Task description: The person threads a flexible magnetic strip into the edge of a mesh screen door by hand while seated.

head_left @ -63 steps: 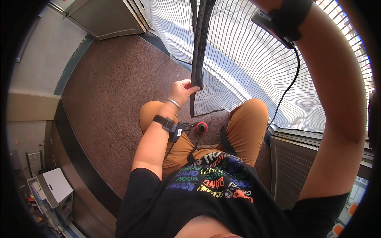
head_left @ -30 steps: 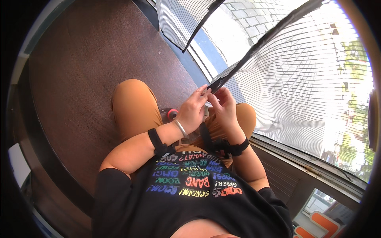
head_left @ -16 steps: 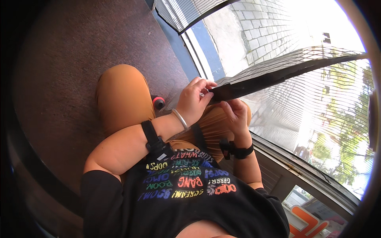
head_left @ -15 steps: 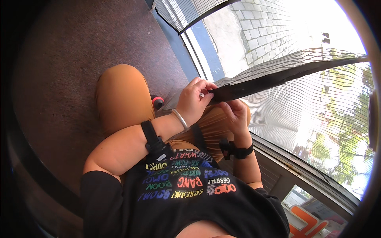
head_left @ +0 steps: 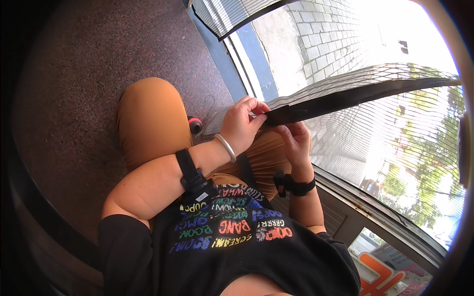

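A striped, see-through mesh door curtain (head_left: 340, 140) with a black edge band (head_left: 345, 97) stretches from my hands toward the upper right. My left hand (head_left: 242, 124) is closed, with thumb and fingers pinching the near end of the band. Just right of it and lower, my right hand (head_left: 297, 147) has its thumb and bent fingers at the band's lower edge, gripping it there. The fingertips of the right hand are partly hidden behind the band. Part of the mesh hangs down beside my bent knees.
Another mesh panel (head_left: 232, 17) with a black border hangs at the top. Beyond the door sill (head_left: 247, 74) lies grey paving (head_left: 326, 44). A black and red round object (head_left: 195, 125) sits by my left knee on the speckled floor (head_left: 98, 54). A glazed door frame (head_left: 365, 209) stands at lower right.
The far part of the black band has sunk slightly. My right hand has shifted a little up against the band's lower edge; my left hand keeps its pinch almost unmoved.
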Demonstrator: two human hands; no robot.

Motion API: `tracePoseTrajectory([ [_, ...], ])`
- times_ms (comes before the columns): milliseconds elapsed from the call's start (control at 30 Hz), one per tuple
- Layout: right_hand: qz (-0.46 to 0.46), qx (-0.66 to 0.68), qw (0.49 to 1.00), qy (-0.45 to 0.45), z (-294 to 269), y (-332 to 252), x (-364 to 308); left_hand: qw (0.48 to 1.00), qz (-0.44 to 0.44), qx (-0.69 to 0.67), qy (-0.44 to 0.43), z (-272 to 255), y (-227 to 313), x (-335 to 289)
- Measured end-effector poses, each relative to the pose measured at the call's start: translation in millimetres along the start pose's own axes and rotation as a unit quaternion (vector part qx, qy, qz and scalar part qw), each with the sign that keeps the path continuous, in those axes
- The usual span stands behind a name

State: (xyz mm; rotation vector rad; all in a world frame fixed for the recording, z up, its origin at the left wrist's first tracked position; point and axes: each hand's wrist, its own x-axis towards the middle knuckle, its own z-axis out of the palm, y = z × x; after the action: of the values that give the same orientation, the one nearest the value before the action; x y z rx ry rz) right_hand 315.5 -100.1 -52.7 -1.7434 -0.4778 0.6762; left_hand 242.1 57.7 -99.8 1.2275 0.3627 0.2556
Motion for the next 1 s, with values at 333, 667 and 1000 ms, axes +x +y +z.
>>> tracePoseTrajectory([
  [333,0.009,0.039,0.999,-0.015,-6,6,-2,1.000,0.004,-0.007,-0.007,1,-2,0],
  [667,0.011,0.042,0.999,-0.003,0,2,-3,1.000,-0.012,0.005,-0.001,2,-4,2],
  [1000,-0.028,0.053,0.998,0.025,17,0,3,0.994,0.091,0.060,-0.023,1,2,0],
])
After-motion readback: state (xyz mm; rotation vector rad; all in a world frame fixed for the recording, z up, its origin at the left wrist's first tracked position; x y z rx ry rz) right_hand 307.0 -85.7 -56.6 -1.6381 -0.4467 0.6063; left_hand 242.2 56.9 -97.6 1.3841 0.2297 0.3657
